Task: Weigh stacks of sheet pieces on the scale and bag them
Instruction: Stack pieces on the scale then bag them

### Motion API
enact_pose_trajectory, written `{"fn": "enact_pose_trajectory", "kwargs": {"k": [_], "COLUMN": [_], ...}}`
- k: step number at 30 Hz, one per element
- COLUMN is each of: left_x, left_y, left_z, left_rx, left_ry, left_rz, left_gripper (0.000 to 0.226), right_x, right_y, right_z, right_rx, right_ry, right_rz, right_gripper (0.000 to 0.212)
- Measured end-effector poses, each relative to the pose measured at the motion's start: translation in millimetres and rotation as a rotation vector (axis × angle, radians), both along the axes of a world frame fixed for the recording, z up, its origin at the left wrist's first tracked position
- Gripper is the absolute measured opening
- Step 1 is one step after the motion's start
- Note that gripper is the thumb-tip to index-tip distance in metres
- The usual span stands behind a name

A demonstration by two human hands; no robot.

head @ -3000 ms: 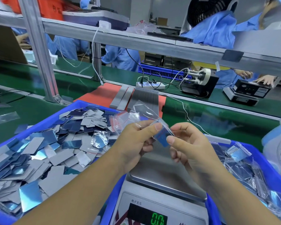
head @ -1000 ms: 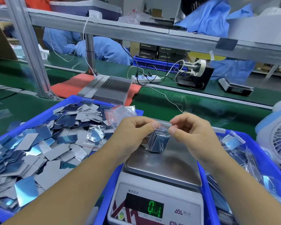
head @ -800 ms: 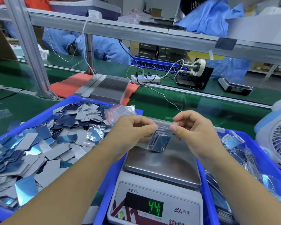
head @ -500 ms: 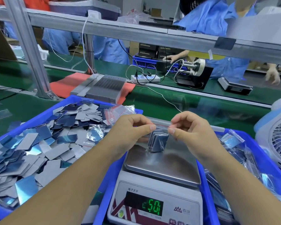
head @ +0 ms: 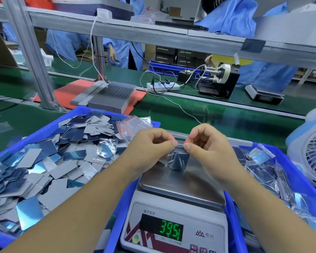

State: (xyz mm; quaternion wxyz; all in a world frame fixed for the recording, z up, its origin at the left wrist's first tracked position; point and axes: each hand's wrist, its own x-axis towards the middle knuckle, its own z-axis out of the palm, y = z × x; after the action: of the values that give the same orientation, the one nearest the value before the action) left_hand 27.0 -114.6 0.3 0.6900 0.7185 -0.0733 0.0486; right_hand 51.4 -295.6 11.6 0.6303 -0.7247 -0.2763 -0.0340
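A small clear zip bag holding a stack of dark sheet pieces stands on the steel pan of the scale. My left hand pinches the left end of its red zip strip. My right hand pinches the right end of the strip, thumb and fingertips close to those of the left hand. The green display reads about 39.5. Loose grey and blue sheet pieces fill the blue bin on the left. Filled bags lie in the blue bin on the right.
Empty zip bags lie at the left bin's far corner. A white fan stands at the right edge. Beyond are a grey block stack on a red mat, a power strip, a tape dispenser and people in blue coats.
The bag with its stack came down from the air onto the scale pan. Both hands now pinch along the zip strip, and the reading went from 0 to about 39.5.
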Motion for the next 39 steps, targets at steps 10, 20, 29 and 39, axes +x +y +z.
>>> {"fn": "enact_pose_trajectory", "kwargs": {"k": [10, 20, 29, 39], "left_x": [-0.2, 1.2, 1.1, 1.7], "left_y": [-4.7, -2.6, 6.5, -7.4], "left_z": [-1.8, 0.1, 7.5, -3.5], "left_rx": [0.034, 0.056, -0.11, 0.628], "left_ry": [-0.016, -0.055, 0.036, -0.284], "left_rz": [-0.005, 0.01, -0.027, 0.188], "left_gripper": [0.007, 0.009, 0.016, 0.01], "right_x": [-2.8, -1.7, 0.3, 15.5], "right_y": [3.5, -2.5, -9.2, -17.0], "right_z": [-1.1, 4.7, 10.9, -3.7], "right_rx": [0.008, -0.005, 0.123, -0.374], "right_ry": [0.001, 0.04, 0.146, 0.088], "right_rz": [-0.01, -0.008, 0.072, -0.299], "right_gripper": [0.019, 0.024, 0.037, 0.021]}}
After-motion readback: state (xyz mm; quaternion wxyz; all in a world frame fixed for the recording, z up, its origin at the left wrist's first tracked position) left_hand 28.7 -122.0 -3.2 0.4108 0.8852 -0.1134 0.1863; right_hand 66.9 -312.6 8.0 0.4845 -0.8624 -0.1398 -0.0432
